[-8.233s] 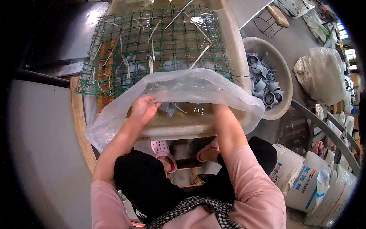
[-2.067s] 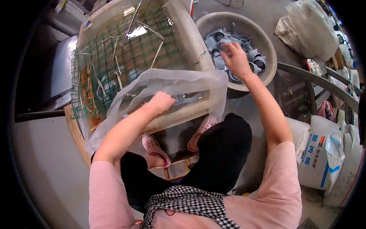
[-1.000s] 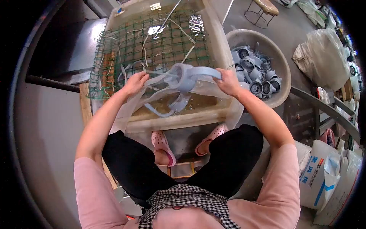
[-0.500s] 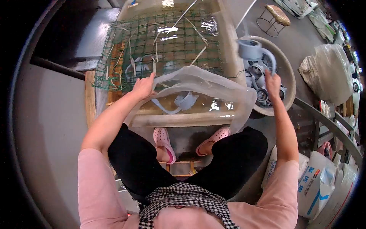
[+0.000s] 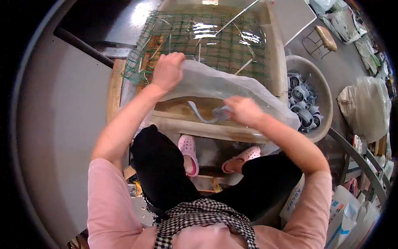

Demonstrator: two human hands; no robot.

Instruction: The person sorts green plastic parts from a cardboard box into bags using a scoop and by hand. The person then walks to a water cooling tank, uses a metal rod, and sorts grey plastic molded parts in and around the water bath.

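My left hand (image 5: 169, 72) is closed on the raised edge of a translucent plastic sheet (image 5: 219, 76), above the near end of a water-filled tub (image 5: 195, 126). My right hand (image 5: 244, 111), a little blurred, reaches down to the water with its fingers closed on a grey plastic part (image 5: 203, 118). A curved arm of that part sticks out to the left; my fingers hide some of its ring end. Beyond the sheet, a green mesh (image 5: 228, 37) with pale strips on it lies over the tub.
To the right stands a round basin (image 5: 325, 89) holding several grey plastic parts (image 5: 300, 95). Farther off are a stool (image 5: 325, 39), a plastic-wrapped bundle (image 5: 365, 108) and printed sacks (image 5: 342, 207). A dark metal rail (image 5: 352, 153) curves along the right side.
My right hand has left the basin, where it had a grey plastic part, and moved left to another in the tub. My left hand still has the sheet edge. The view has shifted.
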